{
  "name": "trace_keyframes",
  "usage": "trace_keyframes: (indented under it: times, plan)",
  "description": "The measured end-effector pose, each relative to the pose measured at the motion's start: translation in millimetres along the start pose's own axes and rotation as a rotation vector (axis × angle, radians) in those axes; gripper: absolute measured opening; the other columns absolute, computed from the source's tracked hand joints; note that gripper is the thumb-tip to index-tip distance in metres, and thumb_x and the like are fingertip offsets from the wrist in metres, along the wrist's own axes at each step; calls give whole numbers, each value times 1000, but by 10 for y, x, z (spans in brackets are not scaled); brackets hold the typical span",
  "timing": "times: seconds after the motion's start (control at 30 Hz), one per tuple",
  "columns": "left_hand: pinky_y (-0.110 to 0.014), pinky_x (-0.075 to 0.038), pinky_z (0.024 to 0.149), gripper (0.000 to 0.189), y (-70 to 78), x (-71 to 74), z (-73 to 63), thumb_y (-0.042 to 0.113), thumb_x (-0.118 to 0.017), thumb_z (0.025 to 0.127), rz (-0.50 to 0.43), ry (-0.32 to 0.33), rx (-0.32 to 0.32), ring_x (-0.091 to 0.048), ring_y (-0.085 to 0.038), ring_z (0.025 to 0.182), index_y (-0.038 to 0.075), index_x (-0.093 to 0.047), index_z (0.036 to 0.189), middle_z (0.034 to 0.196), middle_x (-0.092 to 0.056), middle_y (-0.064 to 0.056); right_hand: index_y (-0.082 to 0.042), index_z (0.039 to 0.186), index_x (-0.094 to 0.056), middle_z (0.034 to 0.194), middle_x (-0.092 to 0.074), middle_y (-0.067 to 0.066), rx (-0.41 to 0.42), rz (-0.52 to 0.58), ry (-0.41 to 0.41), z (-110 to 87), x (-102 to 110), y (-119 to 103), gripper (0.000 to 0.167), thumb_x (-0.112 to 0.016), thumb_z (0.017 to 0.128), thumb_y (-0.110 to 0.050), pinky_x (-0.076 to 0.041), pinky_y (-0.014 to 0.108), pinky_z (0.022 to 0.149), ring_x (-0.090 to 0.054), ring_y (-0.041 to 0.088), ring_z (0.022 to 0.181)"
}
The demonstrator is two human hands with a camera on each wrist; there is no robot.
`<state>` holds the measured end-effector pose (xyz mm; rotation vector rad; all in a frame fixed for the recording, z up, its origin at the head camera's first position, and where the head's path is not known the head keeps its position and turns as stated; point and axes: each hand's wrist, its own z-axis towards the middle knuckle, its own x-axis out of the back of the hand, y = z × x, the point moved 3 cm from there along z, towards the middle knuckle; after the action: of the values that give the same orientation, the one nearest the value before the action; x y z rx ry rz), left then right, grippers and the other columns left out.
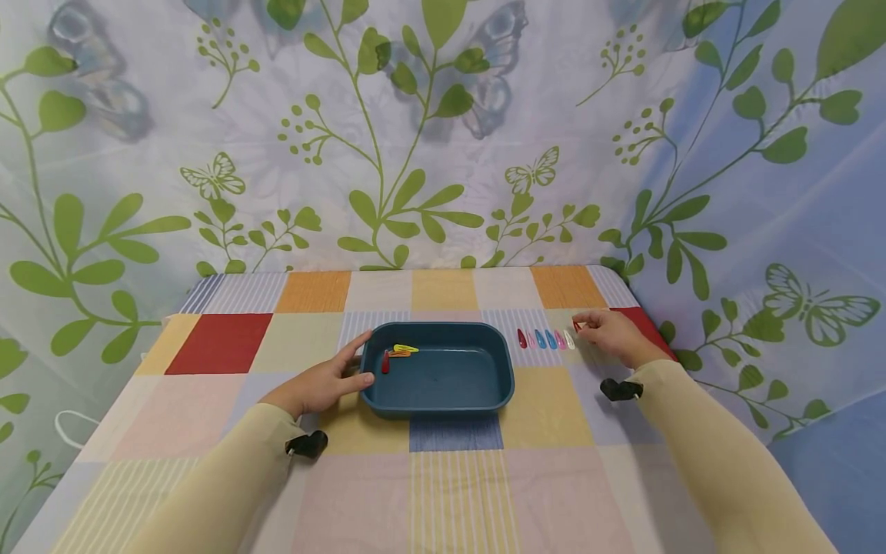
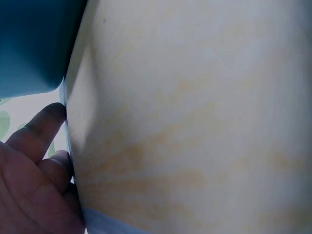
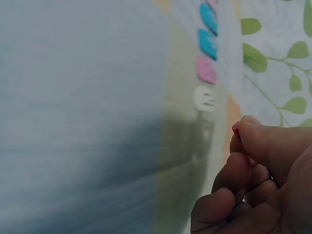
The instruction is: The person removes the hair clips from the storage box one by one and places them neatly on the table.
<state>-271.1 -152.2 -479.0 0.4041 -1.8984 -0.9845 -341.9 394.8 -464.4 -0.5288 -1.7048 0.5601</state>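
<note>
A dark blue plastic basin (image 1: 443, 396) stands mid-table, and my left hand (image 1: 321, 385) rests against its left side, fingers spread, thumb at the rim. Inside, at the left end, lie a yellow snap hair clip (image 1: 406, 348), an orange one (image 1: 399, 354) and a red one (image 1: 385, 362). Right of the basin, several snap hair clips form a row, from a red clip (image 1: 522, 338) to a white clip (image 1: 570, 339). Just beyond the white clip, my right hand (image 1: 612, 335) pinches a red hair clip (image 1: 580, 326) between thumb and fingertip; most of it is hidden in the right wrist view.
A patchwork-patterned cloth (image 1: 457, 492) covers the table. Leaf-printed curtains (image 1: 429, 154) hang behind it and along both sides. A white cable loop (image 1: 69, 419) shows at the left table edge.
</note>
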Motion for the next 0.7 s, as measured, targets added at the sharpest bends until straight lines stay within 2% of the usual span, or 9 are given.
trace_keyframes:
  times: [0.17, 0.3, 0.53, 0.7]
  plan:
    - [-74, -25, 121, 89, 1, 0, -1, 56, -61, 103, 2, -1, 1, -34, -48, 155, 41, -4, 169, 168, -35, -25, 1, 145, -60, 90, -61, 2, -50, -14, -13, 7, -47, 92, 47, -66, 100, -15, -43, 26, 62, -51, 18, 78]
    - [-75, -24, 122, 89, 0, -1, 1, 55, -61, 103, 4, -2, 2, -33, -49, 156, 41, -4, 169, 168, -35, -25, 0, 144, -61, 89, -61, 2, -63, -13, -15, 6, -75, 120, 47, -67, 100, -15, -41, 25, 60, -50, 17, 76]
    - [-76, -23, 121, 86, -4, -5, 8, 51, -61, 105, 1, -2, 15, -32, -49, 156, 43, -4, 169, 168, -34, -24, 0, 145, -60, 110, -68, 14, -67, -31, -25, -15, -120, 99, 47, -66, 101, -15, -48, 26, 76, -55, 26, 98]
    - [-75, -24, 121, 85, -4, -8, 9, 49, -61, 105, 1, 1, 10, -33, -49, 156, 43, -4, 169, 168, -35, -24, 0, 146, -60, 119, -68, 19, -62, -61, -23, -14, -134, 98, 46, -65, 102, -15, -49, 29, 82, -56, 29, 103]
